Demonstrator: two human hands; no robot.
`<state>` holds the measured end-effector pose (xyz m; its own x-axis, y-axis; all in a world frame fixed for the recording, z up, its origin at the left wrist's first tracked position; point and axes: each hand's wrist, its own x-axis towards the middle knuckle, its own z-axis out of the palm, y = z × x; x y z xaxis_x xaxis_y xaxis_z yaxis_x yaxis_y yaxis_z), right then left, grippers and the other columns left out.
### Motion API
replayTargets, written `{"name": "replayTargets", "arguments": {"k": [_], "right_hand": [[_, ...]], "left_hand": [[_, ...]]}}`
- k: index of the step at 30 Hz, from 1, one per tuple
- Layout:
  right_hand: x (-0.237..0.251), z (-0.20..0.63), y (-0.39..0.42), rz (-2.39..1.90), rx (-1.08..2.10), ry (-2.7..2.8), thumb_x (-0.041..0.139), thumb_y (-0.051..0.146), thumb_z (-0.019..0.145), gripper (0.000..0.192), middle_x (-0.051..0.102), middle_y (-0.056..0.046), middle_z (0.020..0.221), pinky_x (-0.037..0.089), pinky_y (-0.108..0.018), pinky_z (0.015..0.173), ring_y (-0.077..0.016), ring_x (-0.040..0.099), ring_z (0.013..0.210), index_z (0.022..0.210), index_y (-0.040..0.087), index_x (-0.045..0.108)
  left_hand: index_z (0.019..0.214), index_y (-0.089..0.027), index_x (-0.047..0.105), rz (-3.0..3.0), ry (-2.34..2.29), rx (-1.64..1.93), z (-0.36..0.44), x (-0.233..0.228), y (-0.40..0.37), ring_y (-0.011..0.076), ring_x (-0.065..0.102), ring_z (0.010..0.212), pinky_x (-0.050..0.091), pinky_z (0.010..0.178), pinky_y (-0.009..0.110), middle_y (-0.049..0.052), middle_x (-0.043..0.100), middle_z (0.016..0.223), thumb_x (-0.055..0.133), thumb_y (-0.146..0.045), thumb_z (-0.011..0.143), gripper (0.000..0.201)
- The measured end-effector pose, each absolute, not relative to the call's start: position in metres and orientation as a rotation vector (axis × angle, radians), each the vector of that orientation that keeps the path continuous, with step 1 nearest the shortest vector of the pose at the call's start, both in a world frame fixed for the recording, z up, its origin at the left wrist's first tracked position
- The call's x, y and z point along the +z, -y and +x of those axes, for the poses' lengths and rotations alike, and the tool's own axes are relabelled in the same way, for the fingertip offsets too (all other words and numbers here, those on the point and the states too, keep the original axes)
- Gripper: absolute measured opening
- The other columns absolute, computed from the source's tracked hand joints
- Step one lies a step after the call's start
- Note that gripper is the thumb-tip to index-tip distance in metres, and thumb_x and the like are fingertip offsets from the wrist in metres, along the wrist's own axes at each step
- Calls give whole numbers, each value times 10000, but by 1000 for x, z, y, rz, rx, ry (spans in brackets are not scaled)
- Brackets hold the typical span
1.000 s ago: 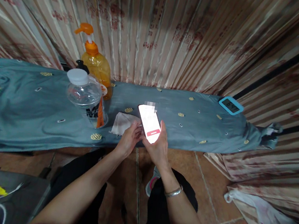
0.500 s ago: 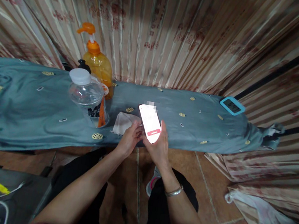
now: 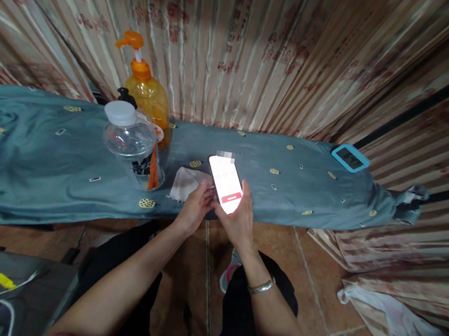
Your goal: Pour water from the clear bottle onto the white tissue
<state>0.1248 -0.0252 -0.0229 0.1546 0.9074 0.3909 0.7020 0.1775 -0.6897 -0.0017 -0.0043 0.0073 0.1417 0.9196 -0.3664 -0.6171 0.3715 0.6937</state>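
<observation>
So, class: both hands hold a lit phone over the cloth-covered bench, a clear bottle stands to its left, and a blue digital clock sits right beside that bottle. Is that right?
Not quite. The head view shows the blue digital clock at the far right end of the bench, well away from the clear bottle. The rest holds: left hand and right hand hold the lit phone.

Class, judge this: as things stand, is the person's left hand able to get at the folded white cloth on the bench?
Probably yes. The left hand steadies the phone just beside the white cloth, with nothing lying between them; it would only need to let go.
</observation>
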Motion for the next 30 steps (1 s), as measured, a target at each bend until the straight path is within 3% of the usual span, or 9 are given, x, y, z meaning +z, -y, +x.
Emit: {"name": "replayTargets", "arguments": {"k": [21,30], "right_hand": [[-21,125,26,-1585,343,1586,700,345,739,925,439,-332,1506,371,-566,1135,-387,451,1396,1467,-70,306],[-20,125,25,-1570,400,1530,698,342,726,924,453,-298,1511,346,-560,1150,-369,445,1400,1479,-24,307]], "left_hand": [[946,-141,683,402,-863,1150,0,7,4,134,626,712,466,647,221,51,700,812,627,-500,902,367],[966,-140,687,423,-860,1152,-1,6,3,141,639,727,483,649,224,64,718,849,633,-508,893,379]]}}
